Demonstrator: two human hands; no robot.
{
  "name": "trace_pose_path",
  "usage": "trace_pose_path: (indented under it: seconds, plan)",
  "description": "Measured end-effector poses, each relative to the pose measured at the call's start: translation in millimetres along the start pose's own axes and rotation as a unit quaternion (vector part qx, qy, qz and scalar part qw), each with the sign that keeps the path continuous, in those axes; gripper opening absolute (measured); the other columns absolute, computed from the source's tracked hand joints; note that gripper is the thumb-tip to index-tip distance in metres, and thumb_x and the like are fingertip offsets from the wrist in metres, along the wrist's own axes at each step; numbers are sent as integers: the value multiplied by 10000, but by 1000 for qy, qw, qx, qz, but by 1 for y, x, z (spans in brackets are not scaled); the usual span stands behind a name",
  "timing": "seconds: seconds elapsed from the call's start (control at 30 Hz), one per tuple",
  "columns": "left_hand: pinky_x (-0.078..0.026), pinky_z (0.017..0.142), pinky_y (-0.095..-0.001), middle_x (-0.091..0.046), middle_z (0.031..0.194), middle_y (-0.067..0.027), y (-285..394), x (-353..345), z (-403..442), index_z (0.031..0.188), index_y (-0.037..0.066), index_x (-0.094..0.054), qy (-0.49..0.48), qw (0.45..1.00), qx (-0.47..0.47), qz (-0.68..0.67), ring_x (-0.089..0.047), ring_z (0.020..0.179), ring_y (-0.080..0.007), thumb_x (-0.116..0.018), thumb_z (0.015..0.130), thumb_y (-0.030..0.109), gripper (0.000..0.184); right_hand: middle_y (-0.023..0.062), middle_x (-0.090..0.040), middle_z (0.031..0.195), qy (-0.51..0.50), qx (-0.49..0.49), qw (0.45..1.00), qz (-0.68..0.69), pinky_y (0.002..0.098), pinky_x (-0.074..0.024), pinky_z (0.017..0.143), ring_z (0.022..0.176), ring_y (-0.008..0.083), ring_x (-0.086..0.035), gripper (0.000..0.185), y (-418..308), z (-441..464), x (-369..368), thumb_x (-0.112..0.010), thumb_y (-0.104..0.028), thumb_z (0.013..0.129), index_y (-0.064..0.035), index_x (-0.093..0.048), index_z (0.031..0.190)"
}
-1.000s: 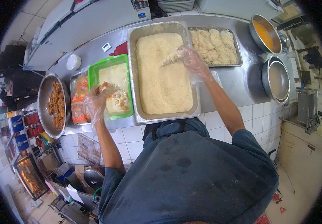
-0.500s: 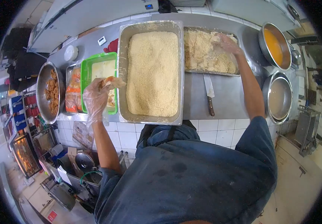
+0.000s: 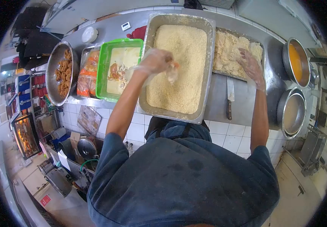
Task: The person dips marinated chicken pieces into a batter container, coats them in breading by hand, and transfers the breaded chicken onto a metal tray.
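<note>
My left hand (image 3: 155, 62), in a clear plastic glove, is closed on a wet, pale piece of meat (image 3: 173, 73) with an orange tinge. It hangs over the large steel pan of breadcrumbs (image 3: 182, 94). To the right, my right hand (image 3: 251, 66), gloved too, holds nothing and has its fingers apart. That hand is above the right side of a shallow tray (image 3: 238, 76) of crumb-coated pieces (image 3: 227, 49). Left of the large pan stands a green tub (image 3: 99, 77) with milky liquid and a few meat pieces in it.
A knife (image 3: 230, 96) lies below the shallow tray. Steel bowls with orange liquid (image 3: 295, 62) and greyish liquid (image 3: 294, 113) stand at right. At left are a bowl of browned pieces (image 3: 63, 73), orange packages (image 3: 87, 77), a white container (image 3: 90, 34) and a small timer (image 3: 126, 26).
My left hand has moved right with the meat, from the green tub to above the breadcrumbs. My right hand has lifted from the coated pieces and drawn toward me. The view has shifted.
</note>
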State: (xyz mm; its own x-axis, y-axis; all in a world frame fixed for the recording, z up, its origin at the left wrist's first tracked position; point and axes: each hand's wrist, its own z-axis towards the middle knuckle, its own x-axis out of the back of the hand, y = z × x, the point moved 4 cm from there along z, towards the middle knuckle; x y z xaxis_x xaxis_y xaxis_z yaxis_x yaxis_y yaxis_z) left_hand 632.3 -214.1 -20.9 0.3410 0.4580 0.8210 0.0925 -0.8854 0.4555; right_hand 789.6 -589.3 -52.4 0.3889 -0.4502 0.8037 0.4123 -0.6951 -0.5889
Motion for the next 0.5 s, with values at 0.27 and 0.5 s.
trace_pose_path:
  seconds: [0.27,0.5]
  plan:
    - [-552,824,-425,-720,954,-183,-81,36,-30,1055,71,-696,232,969,-59,-55,-696,904,-343,-752,823,291,325,150,-660,1255,57,-39,975,210,389,-431,1073,1191,293,-610,496,-169,-57,-101,-675,-352,938,-22,-606,1303]
    - [-560,782,-468,-734,996,-183,-305,-26,-109,989,26,-717,145,948,273,73,-704,916,-377,-628,896,452,445,215,-541,1405,83,35,950,300,409,-317,1170,1371,330,-451,489,-214,5,-371,-602,-321,988,-17,-543,1366]
